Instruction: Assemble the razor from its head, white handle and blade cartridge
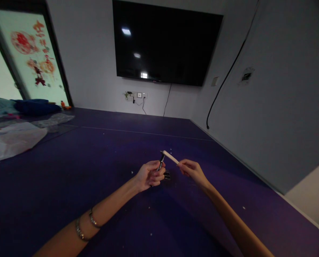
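The right hand [193, 171] pinches a pale stick [171, 157], long axis toward 10 o'clock. Its tip touches or nearly touches the slim tool [161, 160], aimed at 1 o'clock, gripped by the left hand [150, 175].

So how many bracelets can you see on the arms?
2, both on the left forearm: one bracelet nearer the left hand, the other bracelet farther back. The frame cuts both arms off, so more could be hidden.
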A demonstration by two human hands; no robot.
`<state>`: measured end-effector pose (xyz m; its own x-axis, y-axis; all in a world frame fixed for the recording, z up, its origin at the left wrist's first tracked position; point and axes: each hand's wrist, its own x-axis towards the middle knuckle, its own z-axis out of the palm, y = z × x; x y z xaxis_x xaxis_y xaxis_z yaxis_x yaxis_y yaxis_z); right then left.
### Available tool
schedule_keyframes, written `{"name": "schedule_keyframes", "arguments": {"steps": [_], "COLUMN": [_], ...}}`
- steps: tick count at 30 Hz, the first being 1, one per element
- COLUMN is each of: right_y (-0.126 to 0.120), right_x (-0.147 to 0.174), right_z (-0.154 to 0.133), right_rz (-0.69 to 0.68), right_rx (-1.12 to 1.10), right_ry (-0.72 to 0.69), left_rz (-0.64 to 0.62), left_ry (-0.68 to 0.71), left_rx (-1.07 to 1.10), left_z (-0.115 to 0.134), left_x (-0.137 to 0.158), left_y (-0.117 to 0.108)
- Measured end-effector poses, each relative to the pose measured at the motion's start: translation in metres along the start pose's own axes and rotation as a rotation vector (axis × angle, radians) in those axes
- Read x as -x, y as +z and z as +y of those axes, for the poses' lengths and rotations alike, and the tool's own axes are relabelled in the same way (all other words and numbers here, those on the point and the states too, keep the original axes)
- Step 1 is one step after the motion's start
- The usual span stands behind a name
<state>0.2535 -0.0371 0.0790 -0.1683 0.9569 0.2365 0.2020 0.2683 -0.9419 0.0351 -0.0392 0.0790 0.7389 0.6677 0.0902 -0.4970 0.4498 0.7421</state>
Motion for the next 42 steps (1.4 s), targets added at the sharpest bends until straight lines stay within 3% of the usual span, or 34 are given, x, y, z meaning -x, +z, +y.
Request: {"name": "schedule_keyframes", "arguments": {"steps": [15,20,26,30,36,42], "right_y": [-0.009,-0.006,0.019,0.037,0.061,0.071], "right_x": [-0.004,-0.003,0.011,0.025,0.049,0.063], "right_z": [0.016,0.012,-0.021,-0.026,-0.014,-0.008], "right_rz": [0.039,0.088,0.020,0.001,-0.044,-0.068], "right_rx": [-0.024,-0.206,-0.419,-0.558,-0.815,-0.876], "right_ry": [0.021,0.066,0.117,0.184,0.398,0.456], "left_rz": [-0.011,0.157,0.372,0.455,0.521,0.589], "left_ry": [0.018,0.179,0.355,0.451,0.493,0.508], "left_rx": [-0.064,-0.225,-0.429,-0.552,-0.777,-0.774], "left_z": [0.001,0.000,0.000,0.002,0.002,0.000], "left_x": [0.000,-0.006,-0.012,-0.014,-0.014,-0.015], "left_y": [-0.001,-0.008,-0.018,-0.021,-0.018,-0.018]}}
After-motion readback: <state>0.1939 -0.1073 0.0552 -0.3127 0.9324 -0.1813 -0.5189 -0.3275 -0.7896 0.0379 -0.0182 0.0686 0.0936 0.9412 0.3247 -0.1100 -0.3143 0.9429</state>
